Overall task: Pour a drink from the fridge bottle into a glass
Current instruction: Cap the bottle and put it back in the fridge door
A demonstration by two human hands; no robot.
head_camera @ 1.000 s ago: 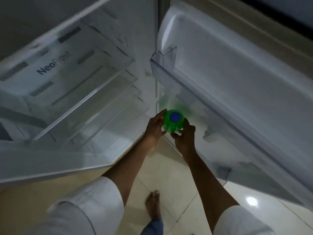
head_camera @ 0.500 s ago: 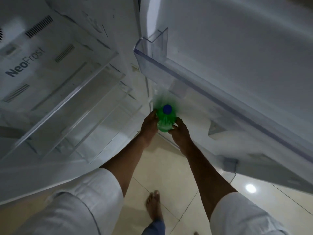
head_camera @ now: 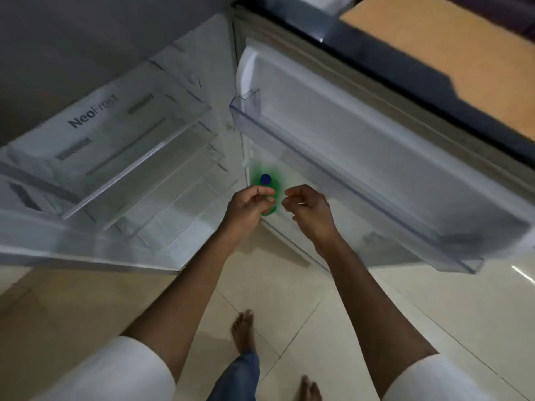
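Note:
A green bottle (head_camera: pixel 270 185) with a blue cap (head_camera: pixel 265 179) stands upright, low in the open fridge door, seen from above and blurred. My left hand (head_camera: pixel 248 208) is curled around its near side, and green shows between thumb and fingers. Just to the bottle's right, my right hand (head_camera: pixel 308 208) hovers with its fingers loosely bent, holding nothing and not touching the bottle. No glass is in view.
The fridge interior (head_camera: pixel 139 180) with bare glass shelves is on the left. A clear door shelf (head_camera: pixel 341 172) juts out above the bottle. My bare feet (head_camera: pixel 243 328) stand on the tiled floor (head_camera: pixel 434 308). A wooden surface (head_camera: pixel 451 50) lies behind the door.
My right hand has come off the bottle and moved right. The left hand stays on it. The view has tilted back, showing more of the door and floor.

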